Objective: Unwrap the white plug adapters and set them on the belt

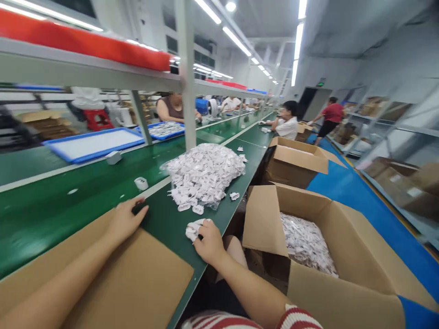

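Note:
My left hand [127, 220] rests at the far edge of a flat sheet of cardboard [147, 278], thumb and fingers apart. A dark patch shows between them; I cannot make out whether it is an object or shadow. Near the bench's right edge, my right hand [210, 244] is closed on white plastic parts [195, 229], whose exact shape is partly hidden by the fingers. Beyond both hands lies a large heap of small white plastic parts [207, 171] on clear plastic film. A few loose parts [198, 209] lie at its near side, and another piece [234, 196] sits to its right.
An open carton [264, 219] with bagged white parts stands at my right, another carton [298, 155] behind it. On the green belt [85, 205] lies a white housing [141, 183]. A post [186, 82] rises behind the heap. Co-workers sit farther along; one person [331, 116] stands in the aisle.

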The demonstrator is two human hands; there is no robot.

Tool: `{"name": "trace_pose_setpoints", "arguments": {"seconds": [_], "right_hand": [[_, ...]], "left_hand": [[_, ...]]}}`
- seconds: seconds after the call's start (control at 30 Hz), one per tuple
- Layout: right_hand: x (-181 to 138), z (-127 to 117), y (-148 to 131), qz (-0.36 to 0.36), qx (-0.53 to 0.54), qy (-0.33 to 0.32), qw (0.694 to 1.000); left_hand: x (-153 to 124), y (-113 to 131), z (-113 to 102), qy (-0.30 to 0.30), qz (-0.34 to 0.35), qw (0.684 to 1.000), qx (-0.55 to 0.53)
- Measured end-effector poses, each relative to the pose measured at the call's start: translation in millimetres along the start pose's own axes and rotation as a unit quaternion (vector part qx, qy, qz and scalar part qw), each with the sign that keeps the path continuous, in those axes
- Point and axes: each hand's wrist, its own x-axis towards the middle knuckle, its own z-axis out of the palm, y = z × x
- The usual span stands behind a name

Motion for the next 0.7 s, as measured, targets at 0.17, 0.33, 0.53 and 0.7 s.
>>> {"name": "trace_pose_setpoints", "arguments": {"seconds": [0.17,0.33,0.53,0.7], "right_hand": [[-7,-2,5,0.004,0.008,-0.008,1.0],[-11,-1,6,-0.004,-0.004,0.021,1.0],[-7,-2,1,0.025,-0.016,-0.001,1.0],[5,-10,-9,0.131,0.232,0.051,0.963]], "left_hand": [[19,-9,-31,0.04,-0.04,0.997,0.049],[36,-5,-38,0.016,-0.019,0.998,0.065],[39,11,-55,-0.029,0.003,0.996,0.082],[17,32,-70,-0.032,0.021,0.997,0.074]]}}
